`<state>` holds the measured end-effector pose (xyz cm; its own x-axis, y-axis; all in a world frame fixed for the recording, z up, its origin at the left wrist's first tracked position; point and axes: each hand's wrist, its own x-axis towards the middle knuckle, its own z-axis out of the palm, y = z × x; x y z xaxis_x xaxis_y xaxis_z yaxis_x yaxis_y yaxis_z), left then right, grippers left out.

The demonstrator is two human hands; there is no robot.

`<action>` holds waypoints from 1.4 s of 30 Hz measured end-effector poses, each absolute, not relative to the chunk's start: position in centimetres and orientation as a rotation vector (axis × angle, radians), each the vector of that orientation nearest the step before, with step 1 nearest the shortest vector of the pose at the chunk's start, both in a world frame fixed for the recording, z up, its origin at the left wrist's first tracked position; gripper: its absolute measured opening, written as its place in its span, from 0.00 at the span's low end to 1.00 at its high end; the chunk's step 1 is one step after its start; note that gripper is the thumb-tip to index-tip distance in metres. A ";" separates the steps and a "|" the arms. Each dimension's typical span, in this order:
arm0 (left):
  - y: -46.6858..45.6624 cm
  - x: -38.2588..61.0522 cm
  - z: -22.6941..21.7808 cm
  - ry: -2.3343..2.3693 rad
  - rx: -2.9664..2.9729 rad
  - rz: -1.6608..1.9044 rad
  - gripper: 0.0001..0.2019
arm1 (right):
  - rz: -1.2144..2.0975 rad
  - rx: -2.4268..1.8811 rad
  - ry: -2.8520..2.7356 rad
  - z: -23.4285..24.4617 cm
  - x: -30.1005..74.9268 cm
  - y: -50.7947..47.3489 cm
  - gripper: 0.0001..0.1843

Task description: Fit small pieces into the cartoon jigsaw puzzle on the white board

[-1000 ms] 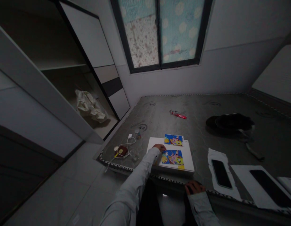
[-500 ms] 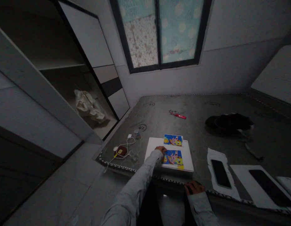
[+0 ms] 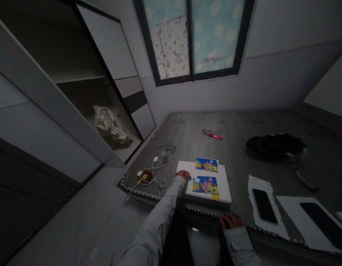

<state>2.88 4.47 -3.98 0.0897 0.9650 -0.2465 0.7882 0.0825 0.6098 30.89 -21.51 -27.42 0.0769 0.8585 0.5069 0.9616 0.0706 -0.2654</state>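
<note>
Nearest in, the right hand (image 3: 231,221) sits curled over the near edge of the mattress (image 3: 243,147), gripping the border and holding nothing else. Just up and left of it, the left hand (image 3: 183,174) is out at full reach on the white board (image 3: 223,183), fingertips pinched on what looks like a small blue puzzle piece (image 3: 190,178) at the left edge of the cartoon puzzle (image 3: 205,185). In this dim light I can't be sure of the pinch.

Beyond that hand, a second cartoon picture (image 3: 207,164) lies at the board's far edge. Left of the hand, a white cable (image 3: 153,170) loops round a small dark red thing (image 3: 144,177), with a little jar (image 3: 164,157) behind. Right of the right hand, a dark phone (image 3: 263,205) rests on white paper.

Risk, as I judge it: the board lies close to the mattress edge on a soft surface, so a hard press could tip it or shake fitted pieces loose. A dropped piece would be hard to find in this gloom.

Containers: only that little jar, contents not visible. Farther off, a red wrapper (image 3: 214,135) and a black heap (image 3: 276,144).
</note>
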 end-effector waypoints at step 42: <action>5.0 0.0 -5.2 1.714 1.685 0.330 0.15 | -0.386 -1.708 -1.803 -29.2 31.5 -21.0 0.17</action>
